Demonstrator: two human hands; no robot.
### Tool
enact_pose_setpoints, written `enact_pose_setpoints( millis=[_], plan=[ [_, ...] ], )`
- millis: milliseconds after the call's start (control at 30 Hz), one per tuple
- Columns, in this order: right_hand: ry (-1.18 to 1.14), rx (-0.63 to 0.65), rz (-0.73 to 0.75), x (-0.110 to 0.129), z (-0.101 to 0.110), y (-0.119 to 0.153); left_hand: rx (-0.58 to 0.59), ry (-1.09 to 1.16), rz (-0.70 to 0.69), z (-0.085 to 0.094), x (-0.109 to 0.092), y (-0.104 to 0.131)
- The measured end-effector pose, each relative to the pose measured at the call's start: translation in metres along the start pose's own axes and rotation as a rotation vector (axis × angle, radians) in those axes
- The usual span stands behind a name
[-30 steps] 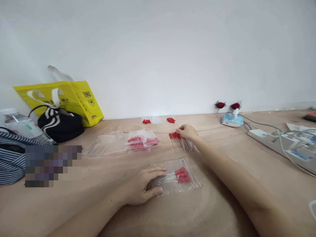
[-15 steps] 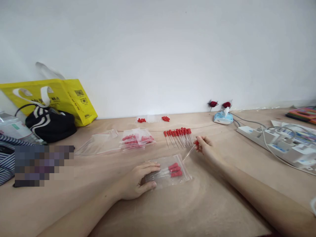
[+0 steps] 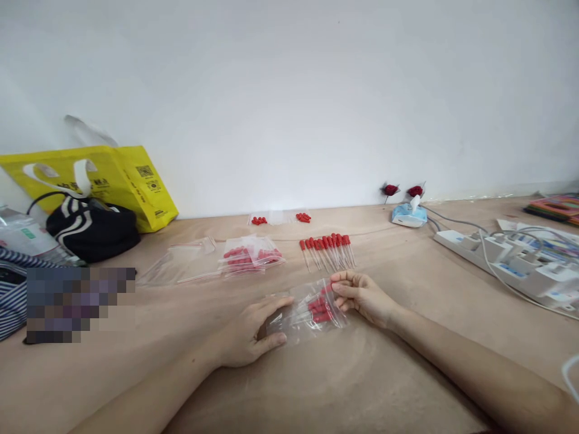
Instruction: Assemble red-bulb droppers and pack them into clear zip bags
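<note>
A clear zip-lock bag (image 3: 296,328) lies on the table with several red-bulbed glass droppers (image 3: 321,314) inside, their bulbs towards the right. My left hand (image 3: 256,331) holds down the bag's left end, thumb along the lower side and fingers on the upper side. At the bag's right end, my right hand (image 3: 359,295) pinches another dropper (image 3: 326,289) by its red bulb. Its stem lies at the bag, partly lost among the others. Beyond the hands, a row of loose droppers (image 3: 328,244) rests on the table.
Filled bags with red bulbs (image 3: 239,259) and flat clear bags (image 3: 185,262) lie to the left. More red bulbs (image 3: 259,220) sit near the wall. A yellow bag (image 3: 145,187) and black pouch (image 3: 94,232) stand far left; a tissue pack (image 3: 408,217) and power strip (image 3: 465,245) are right.
My right hand has moved left and nearer, bringing its dropper from beside the row to the bag's right end. My left hand has stayed in place on the bag.
</note>
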State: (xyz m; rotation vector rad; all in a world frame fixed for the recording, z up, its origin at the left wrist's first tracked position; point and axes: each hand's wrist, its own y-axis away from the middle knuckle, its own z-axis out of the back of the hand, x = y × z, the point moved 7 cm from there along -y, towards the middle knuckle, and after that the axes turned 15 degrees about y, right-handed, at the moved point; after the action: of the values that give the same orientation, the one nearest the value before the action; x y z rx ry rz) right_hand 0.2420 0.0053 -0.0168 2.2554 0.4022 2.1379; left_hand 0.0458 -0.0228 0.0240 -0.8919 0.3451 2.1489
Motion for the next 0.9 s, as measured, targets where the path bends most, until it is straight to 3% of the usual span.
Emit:
enact_pose_setpoints(
  millis=[133, 400, 633, 700, 833, 900],
  plan=[
    [0.202, 0.118, 0.03, 0.0, -0.011, 0.0, -0.001, -0.001, 0.015, 0.0, 0.0, 0.0],
    [0.456, -0.051, 0.004, -0.004, -0.012, -0.01, -0.008, 0.008, -0.002, 0.0, 0.0, -0.001],
    [0.509, 0.021, 0.144, -0.004, -0.015, -0.012, -0.009, 0.034, -0.007, 0.0, -0.001, -0.001],
    [0.578, -0.053, 0.175, 0.005, -0.002, -0.016, -0.005, 0.036, 0.0, -0.001, 0.001, 0.0],
    [1.032, -0.411, 0.272, 0.04, 0.035, -0.031, 0.015, 0.055, -0.035, -0.002, 0.001, 0.0],
    [1.15, -0.479, 0.248, 0.051, 0.043, -0.043, 0.026, 0.046, -0.032, -0.003, 0.001, -0.001]
  ],
)
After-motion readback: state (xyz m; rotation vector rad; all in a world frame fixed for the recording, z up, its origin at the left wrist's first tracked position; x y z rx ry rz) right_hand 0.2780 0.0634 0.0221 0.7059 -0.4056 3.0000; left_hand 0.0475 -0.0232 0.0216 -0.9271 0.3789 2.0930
